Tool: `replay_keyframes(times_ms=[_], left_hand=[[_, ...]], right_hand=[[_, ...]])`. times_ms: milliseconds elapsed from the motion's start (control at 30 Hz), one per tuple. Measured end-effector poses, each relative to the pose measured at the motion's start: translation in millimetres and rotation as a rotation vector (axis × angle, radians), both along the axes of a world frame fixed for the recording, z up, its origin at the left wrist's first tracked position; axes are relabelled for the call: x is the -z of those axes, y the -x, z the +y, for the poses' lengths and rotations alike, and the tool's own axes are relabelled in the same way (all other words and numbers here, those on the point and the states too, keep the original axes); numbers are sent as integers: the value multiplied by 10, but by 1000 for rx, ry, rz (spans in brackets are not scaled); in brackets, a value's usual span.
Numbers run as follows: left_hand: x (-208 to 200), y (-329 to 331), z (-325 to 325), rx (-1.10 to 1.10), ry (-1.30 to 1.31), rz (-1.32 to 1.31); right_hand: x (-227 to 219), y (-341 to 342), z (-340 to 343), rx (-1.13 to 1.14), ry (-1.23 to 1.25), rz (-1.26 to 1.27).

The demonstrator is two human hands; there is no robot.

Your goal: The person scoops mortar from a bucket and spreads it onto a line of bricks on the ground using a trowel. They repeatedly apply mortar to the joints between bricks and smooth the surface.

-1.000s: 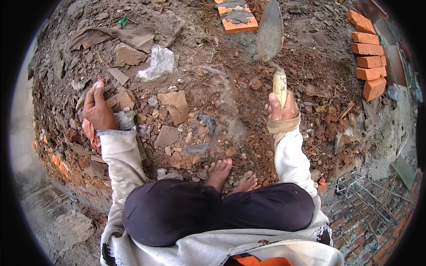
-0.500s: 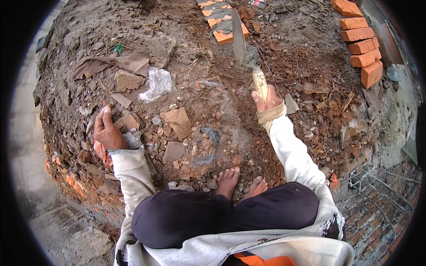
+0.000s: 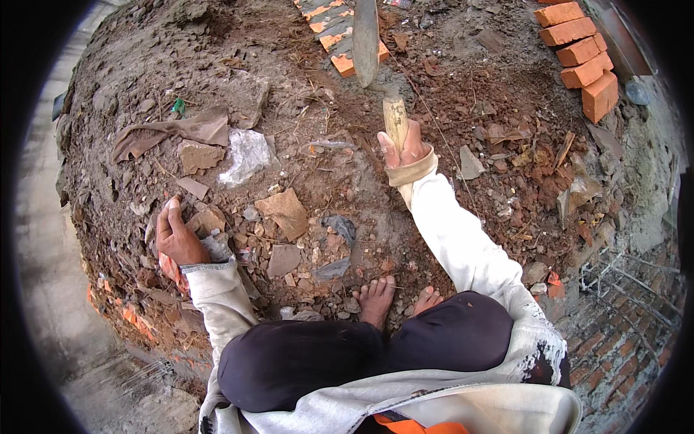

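Observation:
My right hand (image 3: 405, 148) is closed round the wooden handle of a trowel (image 3: 366, 47), its blade pointing away from me. The blade overlaps the near end of a row of orange bricks (image 3: 344, 65) smeared with grey mortar; whether it touches them I cannot tell. Grey mortar (image 3: 390, 88) lies by the blade's heel. Over the rubble at left, my left hand (image 3: 181, 235) is bent with its fingers together. A tiny orange spot shows at its fingertips, but what they hold, if anything, is hidden. Beside that hand lie broken stones (image 3: 208, 218).
A stack of orange bricks (image 3: 600, 95) stands at the far right. A thin string (image 3: 437, 119) runs past my right hand. Clear plastic (image 3: 246, 155), a brown cloth (image 3: 173, 132) and brick shards (image 3: 284, 212) litter the soil. Metal bars (image 3: 636, 271) stick out at lower right.
My right hand has moved left and slightly away from me with the trowel, whose blade now shows broader. My left hand keeps its bent pose near the same stones. The view has shifted a little.

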State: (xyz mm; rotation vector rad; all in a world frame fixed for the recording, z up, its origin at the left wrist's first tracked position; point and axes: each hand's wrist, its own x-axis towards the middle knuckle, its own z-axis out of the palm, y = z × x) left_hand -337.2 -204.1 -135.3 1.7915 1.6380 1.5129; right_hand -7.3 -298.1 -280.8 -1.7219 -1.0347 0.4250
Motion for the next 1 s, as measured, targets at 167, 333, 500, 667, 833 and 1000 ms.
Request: replay_keyframes(times_ms=[167,333,500,667,833,1000], left_hand=[[98,-83,83,12,0,-73],[77,-22,-13,-5,25,-86],[-3,-51,44,40,13,-153],[10,-53,80,48,-31,-151],[-13,-66,70,22,-26,-138],[-76,13,69,42,-68,39]], right_hand=[[504,-66,171,-201,812,-107],[993,-92,-484,42,998,-5],[1186,149,-1742,142,798,123],[443,219,-1713,37,559,185],[284,-140,-1448,-10,363,141],[281,-388,-1497,-144,330,843]])
